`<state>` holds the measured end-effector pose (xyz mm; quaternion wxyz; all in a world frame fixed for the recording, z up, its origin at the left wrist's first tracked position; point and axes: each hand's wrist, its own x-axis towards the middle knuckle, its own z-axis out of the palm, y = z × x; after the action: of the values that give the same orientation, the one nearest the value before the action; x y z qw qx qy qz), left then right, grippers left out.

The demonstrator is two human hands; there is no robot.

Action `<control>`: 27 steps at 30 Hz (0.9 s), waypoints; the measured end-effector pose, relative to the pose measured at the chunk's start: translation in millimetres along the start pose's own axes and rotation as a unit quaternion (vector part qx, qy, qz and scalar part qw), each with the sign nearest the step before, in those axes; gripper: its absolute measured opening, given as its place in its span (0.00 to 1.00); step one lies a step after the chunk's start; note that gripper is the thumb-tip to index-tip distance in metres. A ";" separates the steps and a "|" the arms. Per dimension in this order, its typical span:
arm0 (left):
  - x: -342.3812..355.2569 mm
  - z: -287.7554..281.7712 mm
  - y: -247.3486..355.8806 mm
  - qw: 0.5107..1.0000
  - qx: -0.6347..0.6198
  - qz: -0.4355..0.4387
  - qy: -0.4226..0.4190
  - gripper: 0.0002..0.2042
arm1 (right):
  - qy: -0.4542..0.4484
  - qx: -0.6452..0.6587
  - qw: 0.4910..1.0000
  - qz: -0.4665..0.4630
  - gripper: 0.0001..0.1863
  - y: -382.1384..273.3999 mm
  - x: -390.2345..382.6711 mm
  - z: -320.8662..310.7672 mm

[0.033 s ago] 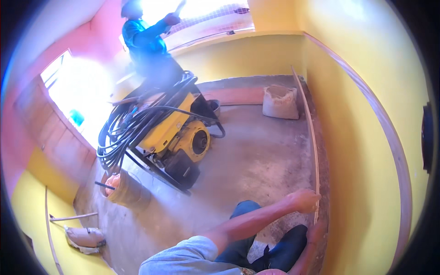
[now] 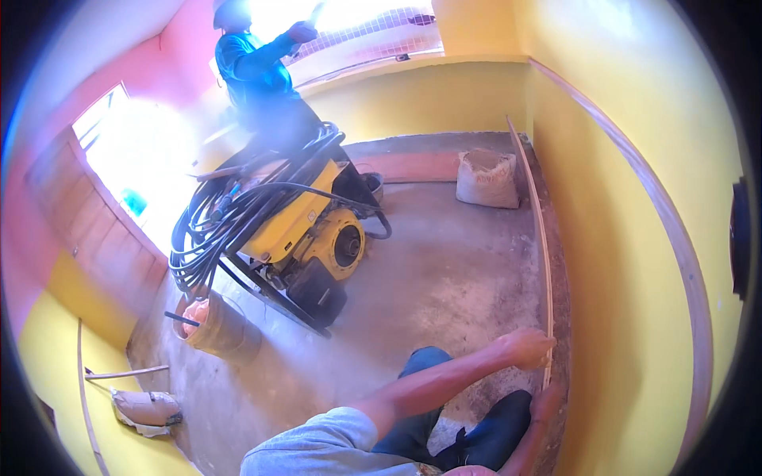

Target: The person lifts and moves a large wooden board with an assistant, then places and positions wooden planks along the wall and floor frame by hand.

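Note:
A long thin wooden strip runs along the foot of the right-hand yellow wall, from the far corner down to my hands. My left hand is closed around it, with the arm reaching across my bent knees. Just below, my right hand is closed at the strip's near end; its fingers are blurred and partly hidden.
A yellow engine-driven machine with coiled black hoses stands mid-left. Behind it is a co-worker with one arm raised at the window. A bucket, a far sack and a crumpled bag rest on the floor.

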<state>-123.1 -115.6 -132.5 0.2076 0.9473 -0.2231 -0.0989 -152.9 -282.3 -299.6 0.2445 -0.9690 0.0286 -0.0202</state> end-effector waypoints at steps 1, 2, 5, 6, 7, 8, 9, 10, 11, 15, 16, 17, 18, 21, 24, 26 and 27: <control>-2.1 1.5 -2.0 1.000 0.003 -0.012 -0.017 0.19 | -0.002 -0.003 1.000 -0.001 0.12 -2.9 -1.3 1.0; -3.8 3.2 -4.1 0.999 0.005 -0.023 -0.034 0.21 | -0.002 0.000 1.000 0.002 0.12 -4.5 -2.0 0.9; -7.3 1.3 -6.6 0.998 -0.018 -0.034 -0.045 0.20 | 0.009 0.002 1.000 -0.021 0.12 11.1 0.9 14.0; -7.6 -0.3 -6.0 0.998 -0.017 -0.032 -0.046 0.20 | 0.011 0.002 1.000 -0.019 0.12 15.3 -0.2 16.0; -8.5 -5.3 -6.1 0.997 -0.008 -0.052 -0.051 0.20 | -0.007 -0.036 0.999 -0.016 0.12 7.4 -1.1 8.7; -9.4 -8.2 -5.4 0.996 0.000 -0.072 -0.056 0.20 | -0.026 -0.075 0.997 -0.013 0.12 3.2 -1.5 4.1; -8.7 -7.5 -5.7 0.996 0.000 -0.071 -0.053 0.20 | -0.023 -0.075 0.997 -0.015 0.12 6.0 -2.0 6.0; -5.2 -6.4 -6.1 0.995 0.014 -0.068 -0.066 0.20 | -0.021 -0.069 0.997 -0.014 0.13 9.9 -3.1 6.8; -2.8 -5.2 -7.8 0.994 0.028 -0.066 -0.079 0.21 | -0.019 -0.064 0.998 -0.014 0.13 12.9 -3.0 7.8; -2.1 -2.5 -22.9 0.996 0.022 -0.062 -0.066 0.21 | -0.010 -0.075 0.997 -0.011 0.14 5.3 -2.0 9.1; -2.4 -1.4 -26.2 0.997 0.031 -0.054 -0.055 0.20 | -0.020 -0.075 0.997 -0.005 0.14 4.9 -2.1 9.0; -2.4 -1.1 -29.3 0.997 0.041 -0.046 -0.044 0.20 | -0.030 -0.075 0.997 0.001 0.15 3.5 -1.1 9.2; -4.3 -1.6 -33.2 0.997 0.036 -0.046 -0.043 0.20 | -0.031 -0.079 0.996 0.000 0.15 2.1 2.9 10.7; -18.8 -7.3 -31.9 0.988 0.014 0.050 0.145 0.14 | -0.044 -0.076 0.996 -0.004 0.15 7.8 4.9 3.5; -16.7 -6.1 -38.9 0.992 -0.072 0.099 0.026 0.12 | -0.051 -0.117 0.991 -0.024 0.14 0.6 6.1 -8.2; -19.8 -4.9 -53.8 0.991 -0.061 0.115 0.029 0.13 | -0.048 -0.116 0.992 -0.025 0.15 3.2 10.9 11.7; -37.0 -18.1 -35.8 0.992 -0.099 0.060 0.046 0.13 | -0.054 -0.115 0.992 -0.029 0.15 3.3 9.0 19.0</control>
<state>-136.9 -63.0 -128.5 0.3158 0.9106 -0.2587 -0.0646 -143.0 -276.8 -317.7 0.1325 -0.9907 -0.0103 0.0289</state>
